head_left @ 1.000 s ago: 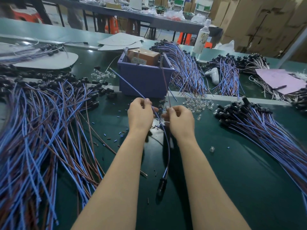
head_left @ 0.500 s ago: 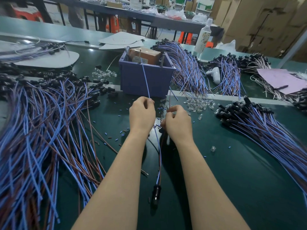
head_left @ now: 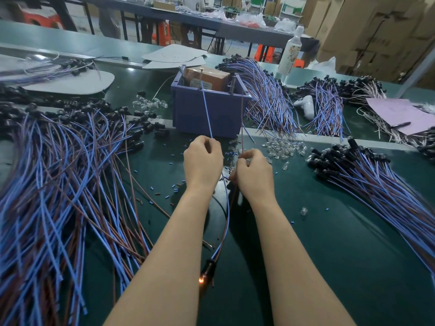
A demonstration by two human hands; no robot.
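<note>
On the far left a big heap of blue and brown wires [head_left: 58, 184] lay spread over the green table [head_left: 317, 255], their black ends pointing away from us. A few clear bulbs [head_left: 150, 105] lay behind that heap.

Our left hand [head_left: 203, 161] was curled, pinching a blue wire [head_left: 206, 109] between thumb and fingertips. That wire rose at a slant from the hand up to a nail [head_left: 201, 75] standing in the purple box [head_left: 188, 114]. We could not tell whether the tip touched the nail. A brown carton [head_left: 209, 75] sat inside the box.

Just beside the left hand, our right hand [head_left: 255, 175] was also curled, pinching a thin brown wire [head_left: 242, 114]. This one stood nearly upright in front of the box's right corner. Its tip was too thin for us to see where it ended.

Below the hands both wires ran down together between our forearms to a black socket [head_left: 207, 267] lying on the table near us. A small orange glow [head_left: 201, 280] showed at the socket's near end.

To the right of the hands lay a cluster of clear bulbs [head_left: 284, 147]. Behind it were more wires, a white handle-shaped thing [head_left: 306, 105] and a bottle [head_left: 290, 52]. Farther right another heap of wires [head_left: 376, 184] fanned toward us, with pink paper [head_left: 404, 114] behind it.
</note>
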